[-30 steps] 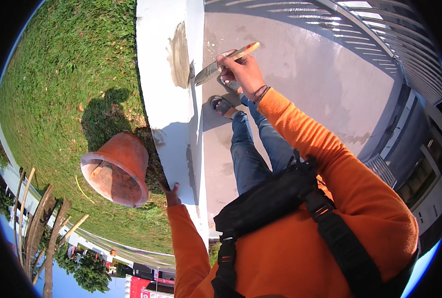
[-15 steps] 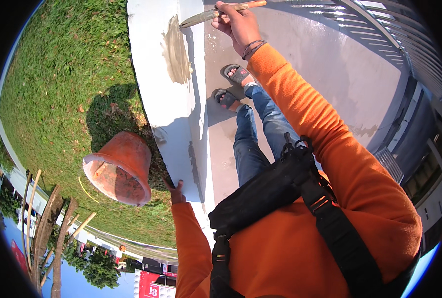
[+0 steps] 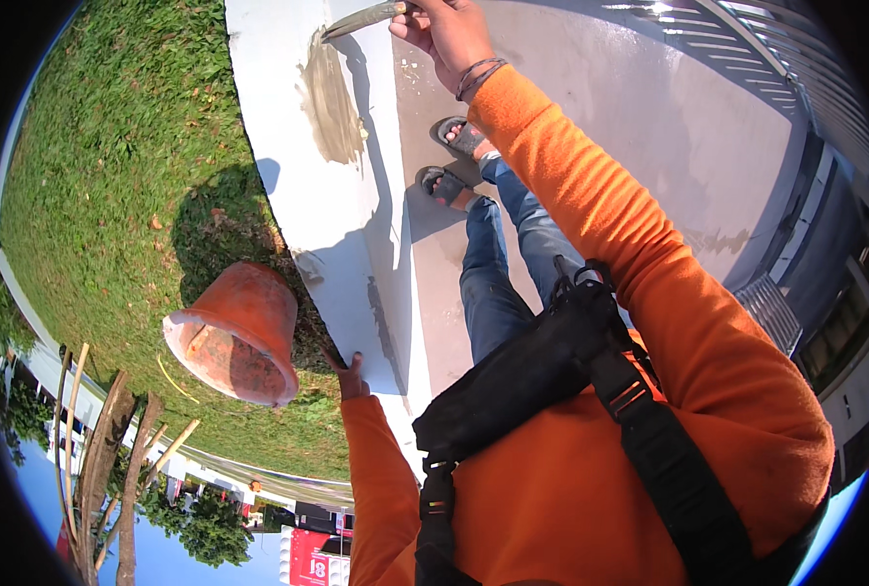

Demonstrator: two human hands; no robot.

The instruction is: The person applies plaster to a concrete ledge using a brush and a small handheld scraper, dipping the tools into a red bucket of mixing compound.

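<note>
Green grass (image 3: 93,225) fills the left side, with a red bucket (image 3: 264,303) on it beside the white wall (image 3: 268,107). On the wall's top lies a grey patch (image 3: 332,112), ragged-edged and wet-looking. Nearer the body, the left hand (image 3: 351,376) rests over the wall's edge, thumb and fingers apart, nothing seen in it; it has hardly shifted. Next comes the brush (image 3: 364,19), its tip at the patch's far end, seemingly touching, its handle running out of view. The right hand (image 3: 444,37) is closed on it, well apart from the left. A second ago the tip was by the patch's near end, so the far end now seems to be getting the strokes. Farther right, sandals (image 3: 441,187) stand on the floor (image 3: 600,117).
</note>
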